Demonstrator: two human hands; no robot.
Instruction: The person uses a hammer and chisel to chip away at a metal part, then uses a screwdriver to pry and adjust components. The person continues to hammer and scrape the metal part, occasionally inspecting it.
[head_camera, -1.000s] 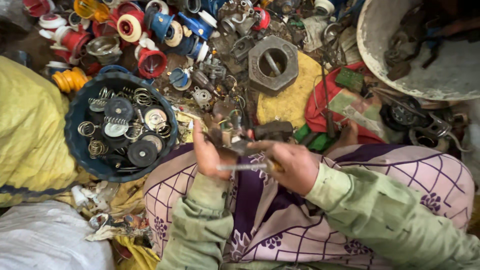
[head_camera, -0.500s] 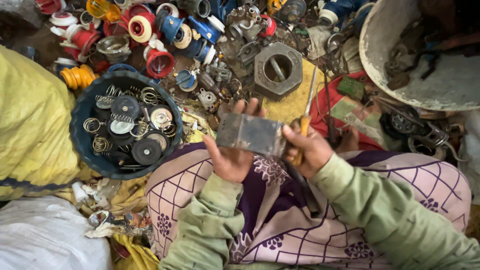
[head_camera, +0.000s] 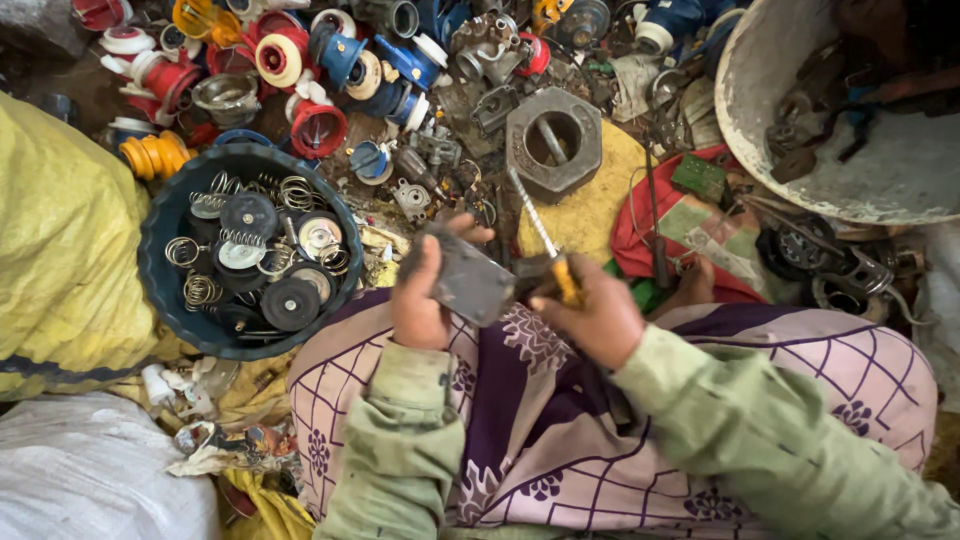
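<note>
My left hand (head_camera: 422, 292) grips a flat dark grey metal part (head_camera: 470, 283) held above my lap, its face turned up. My right hand (head_camera: 590, 315) touches the part's right edge and holds a screwdriver (head_camera: 545, 240) with a yellow handle; its shaft points up and away toward a large grey hexagonal nut (head_camera: 553, 142) on the ground. Both arms wear green sleeves over a purple and pink patterned cloth (head_camera: 560, 420).
A dark blue round tub (head_camera: 165, 240) of springs, discs and rings sits at my left. Red, blue and white plastic fittings (head_camera: 330, 70) crowd the top. A big white basin (head_camera: 880, 170) with scrap is top right, a yellow sack (head_camera: 60, 250) far left.
The metal part has come lower and tilted, with my left hand turned around it. The screwdriver shaft now points up and away instead of lying hidden behind the part.
</note>
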